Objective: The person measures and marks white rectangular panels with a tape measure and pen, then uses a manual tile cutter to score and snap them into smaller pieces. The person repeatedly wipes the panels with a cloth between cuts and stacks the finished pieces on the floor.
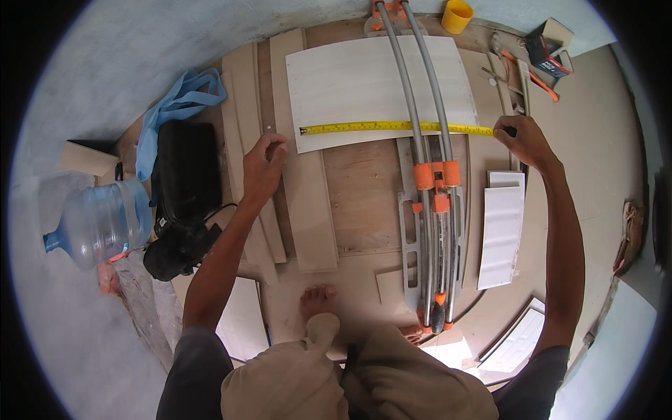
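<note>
A yellow tape measure stretches across a large white tile, its metal end tip near the tile's left edge. My right hand grips the tape's other end just past the tile's right edge; something dark shows between the fingers. My left hand hovers left of the tape's tip, apart from it, fingers curled with nothing visible in them. Over the tile run the twin rails of a manual tile cutter with orange fittings. Its black-tipped handle points toward me.
Cut tile strips lie right of the cutter, with brown boards at left. Further left are a black case, a blue strap and a water jug. A yellow cup and an open box stand at the back.
</note>
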